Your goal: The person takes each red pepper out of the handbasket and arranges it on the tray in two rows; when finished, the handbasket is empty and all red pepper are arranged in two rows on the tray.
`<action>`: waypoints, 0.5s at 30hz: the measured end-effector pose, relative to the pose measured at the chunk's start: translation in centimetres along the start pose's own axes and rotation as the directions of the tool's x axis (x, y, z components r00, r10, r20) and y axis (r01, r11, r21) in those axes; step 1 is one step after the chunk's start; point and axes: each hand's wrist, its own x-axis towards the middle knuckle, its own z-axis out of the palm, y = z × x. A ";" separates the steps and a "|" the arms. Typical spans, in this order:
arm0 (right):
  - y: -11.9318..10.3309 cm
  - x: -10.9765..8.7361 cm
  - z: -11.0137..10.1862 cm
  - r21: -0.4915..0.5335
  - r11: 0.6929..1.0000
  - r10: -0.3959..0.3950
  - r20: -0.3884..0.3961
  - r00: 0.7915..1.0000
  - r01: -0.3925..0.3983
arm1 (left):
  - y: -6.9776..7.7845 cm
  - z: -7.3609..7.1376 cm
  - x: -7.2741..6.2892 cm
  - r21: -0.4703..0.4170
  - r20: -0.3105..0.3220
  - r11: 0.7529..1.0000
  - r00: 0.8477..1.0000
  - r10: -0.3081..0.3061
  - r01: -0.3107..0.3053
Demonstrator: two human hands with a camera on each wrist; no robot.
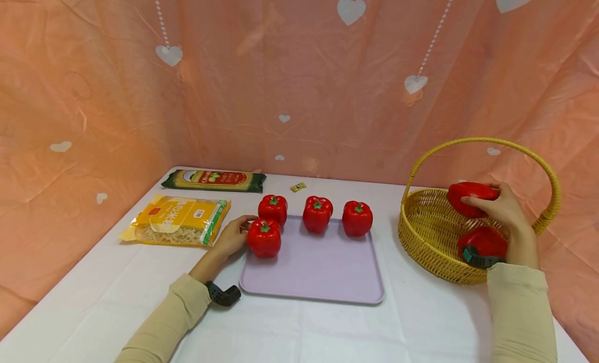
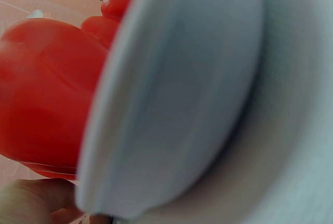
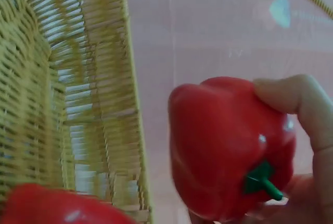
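Observation:
My right hand [image 1: 507, 209] grips a red bell pepper [image 1: 470, 198] with a green stem over the yellow wicker basket [image 1: 428, 248]; in the right wrist view, the thumb lies on this pepper [image 3: 223, 146]. A second red bell pepper [image 1: 484, 243] lies in the basket, partly behind the wrist strap. My left hand [image 1: 231, 235] is beside the front left bell pepper [image 1: 264, 239] at the edge of the lilac tray [image 1: 313, 269], its fingers close against the pepper's left side. Further bell peppers [image 1: 317, 214] stand along the tray's back edge. In the left wrist view, the tray [image 2: 177, 94] hides much.
Left of the tray lies a yellow pasta bag [image 1: 178, 220]. Behind it is a long green and gold packet [image 1: 212, 180], with a tiny yellow packet [image 1: 298, 186] to its right. The basket's tall handle [image 1: 482, 140] arches above the right hand. A pink curtain hangs behind.

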 end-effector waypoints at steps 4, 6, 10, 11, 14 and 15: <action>-1.3 -0.4 0.5 -0.008 0.998 -0.062 -0.047 0.997 0.062 | 0.1 0.0 -0.1 -0.004 0.004 1.000 1.000 -0.010 0.010; -2.0 -0.6 1.0 -0.005 0.996 -0.091 -0.069 0.993 0.091 | 0.0 0.0 -0.1 -0.002 0.001 1.000 1.000 -0.007 0.007; -3.5 -1.3 2.1 0.036 0.991 -0.125 -0.088 0.988 0.129 | 0.0 0.0 0.0 -0.005 0.002 1.000 1.000 -0.008 0.008; -3.8 -1.5 2.4 0.046 0.989 -0.137 -0.094 0.986 0.142 | 0.0 0.0 0.0 -0.005 0.000 1.000 1.000 -0.008 0.008; -4.7 -2.1 3.3 0.065 0.979 -0.188 -0.091 0.978 0.194 | 0.0 0.0 -0.1 -0.002 0.002 1.000 1.000 -0.003 0.003; -4.9 -2.2 3.6 0.077 0.973 -0.210 -0.089 0.974 0.217 | 0.0 0.0 -0.1 -0.001 0.002 1.000 1.000 -0.001 0.001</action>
